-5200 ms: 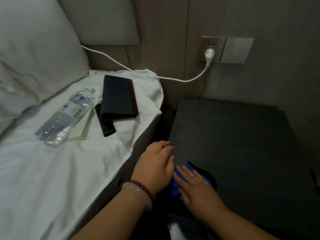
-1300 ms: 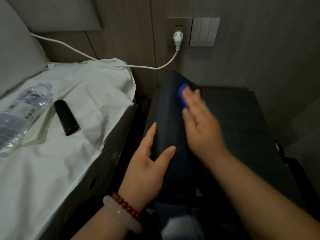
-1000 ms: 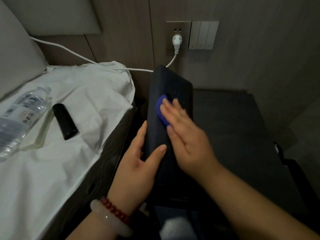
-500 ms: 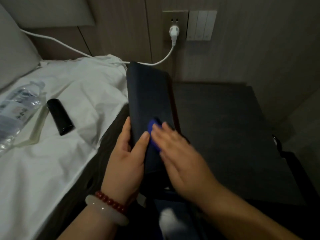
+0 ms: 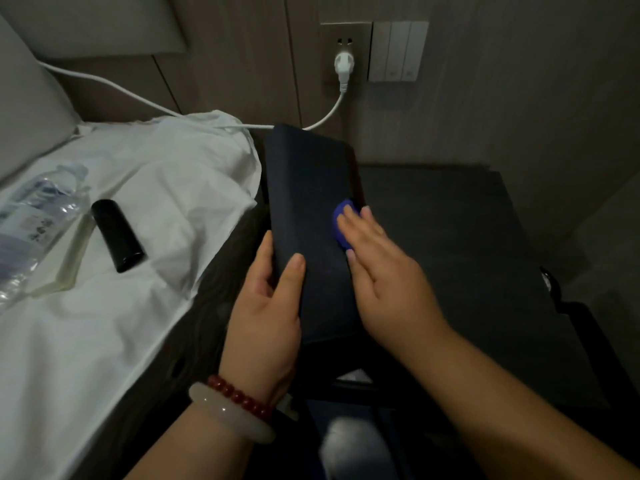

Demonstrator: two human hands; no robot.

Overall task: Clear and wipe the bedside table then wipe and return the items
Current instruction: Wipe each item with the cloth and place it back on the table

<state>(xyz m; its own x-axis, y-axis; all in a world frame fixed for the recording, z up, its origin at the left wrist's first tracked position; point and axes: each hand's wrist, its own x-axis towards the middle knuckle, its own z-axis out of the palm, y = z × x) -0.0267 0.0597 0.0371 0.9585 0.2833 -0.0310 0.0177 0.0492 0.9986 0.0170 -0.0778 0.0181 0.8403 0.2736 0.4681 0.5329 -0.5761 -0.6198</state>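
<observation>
My left hand (image 5: 266, 306) grips the near left edge of a dark navy folder (image 5: 308, 202), thumb on top, holding it tilted above the gap between bed and dark bedside table (image 5: 460, 258). My right hand (image 5: 384, 271) lies flat with straight fingers on the folder's right side, pressing a blue cloth (image 5: 341, 223) that shows under the fingertips. On the white bedsheet (image 5: 145, 209) to the left lie a black cylindrical case (image 5: 117, 235), a clear water bottle (image 5: 31, 220) and a pale translucent flat slab (image 5: 67, 261) beside the bottle.
A white plug (image 5: 343, 69) sits in the wall socket behind the table, its cable (image 5: 138, 98) running left over the bed. A switch panel (image 5: 398, 51) is beside it. A pillow (image 5: 24, 109) stands at far left. A dark object's edge (image 5: 550, 285) shows right of the table.
The folder, earlier on the bed, is now in my left hand. Over the last second my right hand slid the blue cloth across it, from the near left toward the right edge.
</observation>
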